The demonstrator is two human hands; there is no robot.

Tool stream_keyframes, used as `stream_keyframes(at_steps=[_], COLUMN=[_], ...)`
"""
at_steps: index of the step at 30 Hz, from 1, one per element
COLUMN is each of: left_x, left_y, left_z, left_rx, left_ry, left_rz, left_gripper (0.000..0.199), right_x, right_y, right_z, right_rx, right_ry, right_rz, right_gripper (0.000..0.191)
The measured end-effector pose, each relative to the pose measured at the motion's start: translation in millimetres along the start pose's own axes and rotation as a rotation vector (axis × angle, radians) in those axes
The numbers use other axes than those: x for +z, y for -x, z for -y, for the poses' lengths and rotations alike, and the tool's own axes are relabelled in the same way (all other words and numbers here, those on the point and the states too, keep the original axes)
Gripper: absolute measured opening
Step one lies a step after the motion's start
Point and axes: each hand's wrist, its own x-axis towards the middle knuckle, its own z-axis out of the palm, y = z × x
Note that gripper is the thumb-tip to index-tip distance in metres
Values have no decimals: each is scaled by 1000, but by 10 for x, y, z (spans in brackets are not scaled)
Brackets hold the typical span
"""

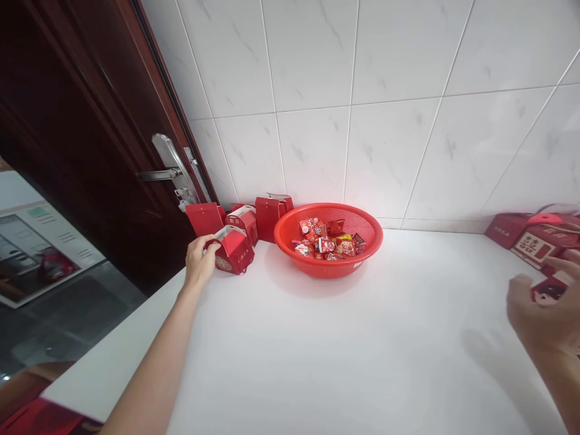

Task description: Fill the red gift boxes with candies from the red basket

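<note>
At the left of the white table, my left hand (199, 260) grips the near end of a small red paper gift box (232, 254), which has an open top and a handle loop. The box rests on the table. Over by the right edge of the view, my right hand (544, 308) is raised with thumb and fingers apart, somewhat blurred. Behind its fingers are red gift boxes (534, 243), one bearing a pale panel with a red character. Whether the right fingertips touch a box, I cannot tell.
A red plastic basket (328, 269) holding several wrapped candies (326, 244) stands against the tiled wall (312, 151). More red boxes (269, 219) stand left of it. A dark door (113, 121) with a metal handle (158, 175) is beyond the white table's (317, 350) left edge.
</note>
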Motion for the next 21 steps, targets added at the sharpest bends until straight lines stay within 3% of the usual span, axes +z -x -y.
stream_keyframes(at_steps=[2,7,12,16,19,21], left_x=[3,-75,-255,-263,-89,69], left_y=[11,35,148,506,926,1230], left_z=[21,-26,-388,-766,-987,-1074], left_rx=[-23,-8,161,260,332,452], left_ry=[36,242,564,684,701,692], left_rz=[-1,-15,22,290,496,728], left_gripper=[12,7,10,22,25,22], right_x=[70,21,-93,-148,-234,-307], right_y=[43,133,196,295,374,407], right_z=[145,552,886,1168,1406,1542], right_rx=[-62,-66,-77,-86,-14,111], right_ry=[-39,-102,-238,-407,-583,-711], right_rz=[-46,125,270,355,499,634], right_gripper=[30,18,16,15,11,10])
